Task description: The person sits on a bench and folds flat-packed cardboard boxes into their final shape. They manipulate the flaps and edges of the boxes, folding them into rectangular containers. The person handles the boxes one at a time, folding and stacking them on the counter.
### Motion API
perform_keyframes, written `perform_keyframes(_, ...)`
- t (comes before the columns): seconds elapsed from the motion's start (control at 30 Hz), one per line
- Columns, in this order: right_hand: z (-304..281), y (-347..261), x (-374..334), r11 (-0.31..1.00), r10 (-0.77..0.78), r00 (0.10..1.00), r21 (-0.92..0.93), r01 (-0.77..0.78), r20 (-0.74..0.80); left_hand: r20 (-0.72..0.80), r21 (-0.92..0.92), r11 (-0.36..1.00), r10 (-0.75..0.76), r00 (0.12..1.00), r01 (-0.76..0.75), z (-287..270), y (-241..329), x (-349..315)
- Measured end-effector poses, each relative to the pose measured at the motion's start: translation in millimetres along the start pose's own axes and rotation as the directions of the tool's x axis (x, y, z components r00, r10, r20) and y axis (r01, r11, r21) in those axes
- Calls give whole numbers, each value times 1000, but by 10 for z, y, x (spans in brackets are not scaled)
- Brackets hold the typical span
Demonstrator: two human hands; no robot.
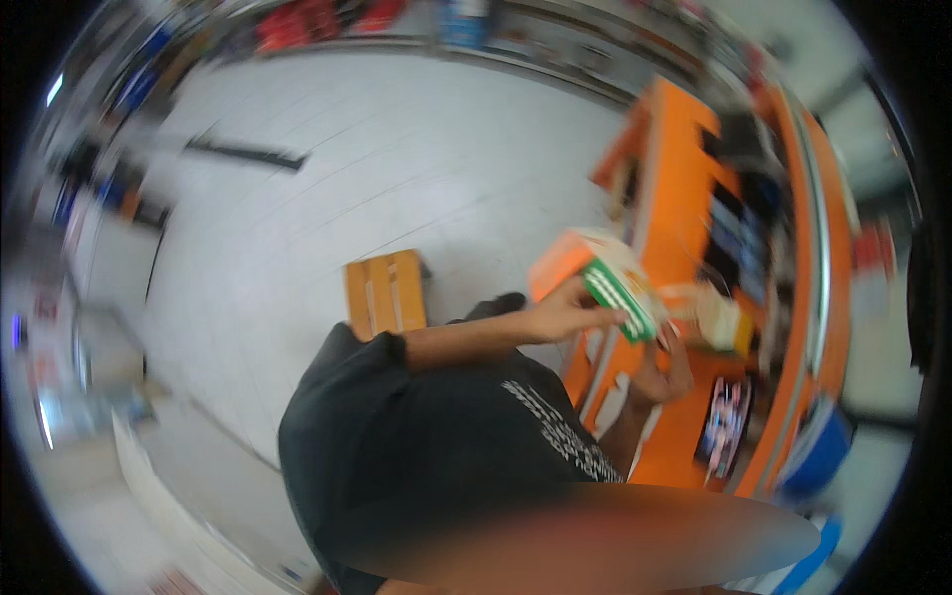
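Note:
In front of my body is a carton coloured orange, cream and green, tilted and somewhat smeared by motion. My left hand is closed on its near left side, with the thumb lying on the green panel. At the carton's lower right corner, the fingers of my right hand are bent up against the edge and appear to grip it. Below the carton runs an orange counter. A phone with a lit screen lies there, to the right of my right hand.
A pale yellow box stands on the counter beyond my right hand. Dark devices lie farther along it. A slatted wooden stool is on the white tiled floor to the left. Shelves line the far side.

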State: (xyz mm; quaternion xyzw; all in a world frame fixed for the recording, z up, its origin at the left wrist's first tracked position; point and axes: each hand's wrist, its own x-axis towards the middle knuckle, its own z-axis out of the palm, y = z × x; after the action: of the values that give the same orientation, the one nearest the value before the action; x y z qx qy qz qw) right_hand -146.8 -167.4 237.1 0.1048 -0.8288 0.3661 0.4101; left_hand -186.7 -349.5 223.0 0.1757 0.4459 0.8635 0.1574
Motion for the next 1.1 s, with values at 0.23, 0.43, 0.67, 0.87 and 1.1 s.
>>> perform_keyframes(0.23, -206, -50, 429, 968, 64, 997, -247, -51, 43, 91, -43, 974, -219, 971, 224, 193, 26, 614)
perform_keyframes(0.43, -87, 124, 524, 963, -57, 998, -264, 48, -28, 273, 192, 961, -247, 930, 199, 106, -56, 1046)
perform_keyframes(0.67, -226, 144, 631, 922, 338, 930, -148, -358, -145, 369, 307, 928, -321, 872, 211, 241, -229, 1425)
perform_keyframes(0.87, -180, 160, 608, 893, 372, 895, -170, -417, -245, 454, 77, 960, -274, 848, 269, 371, -366, 1719)
perform_keyframes(1.1, -35, 107, 649, 848, 364, 810, -196, -492, -460, 605, 111, 964, -257, 754, 240, 417, -445, 1951)
